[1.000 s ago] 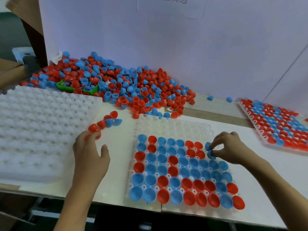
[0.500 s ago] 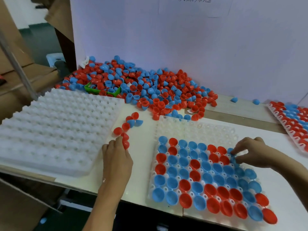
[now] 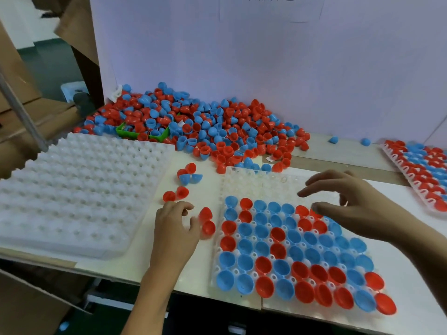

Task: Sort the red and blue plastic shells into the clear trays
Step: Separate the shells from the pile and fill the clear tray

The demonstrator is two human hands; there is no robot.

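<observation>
Fingers point(image 3: 312, 182) spread and nearly straight, the person's right hand point(image 3: 348, 201) hovers empty over the right of centre of the frame, above the unfilled far rows of a clear tray point(image 3: 244, 182), apparently free to take or seat the next piece. At lower centre the left hand point(image 3: 174, 226) rests on the white table point(image 3: 145, 257) with fingers loosely curled; its thumb sits against two red shells point(image 3: 207, 222) just left of the tray's edge, though whether it actually grips them cannot be told from this angle. They look staged there for a short carry into the tray.

The tray's near rows, filling the lower right, already hold red and blue shells seated open side up, one to a pocket, which keeps them from rolling. A few loose shells point(image 3: 186, 176) lie between the tray and a stack of white empty trays point(image 3: 72, 189) at left, probably a small working supply pulled within reach. The main heap of shells point(image 3: 205, 126) banks against the pale backdrop at upper centre, half burying a green bin point(image 3: 135, 134). A filled tray point(image 3: 420, 170) sits set aside at the right edge. Judging by the empty pockets, this tray is roughly two-thirds done.
</observation>
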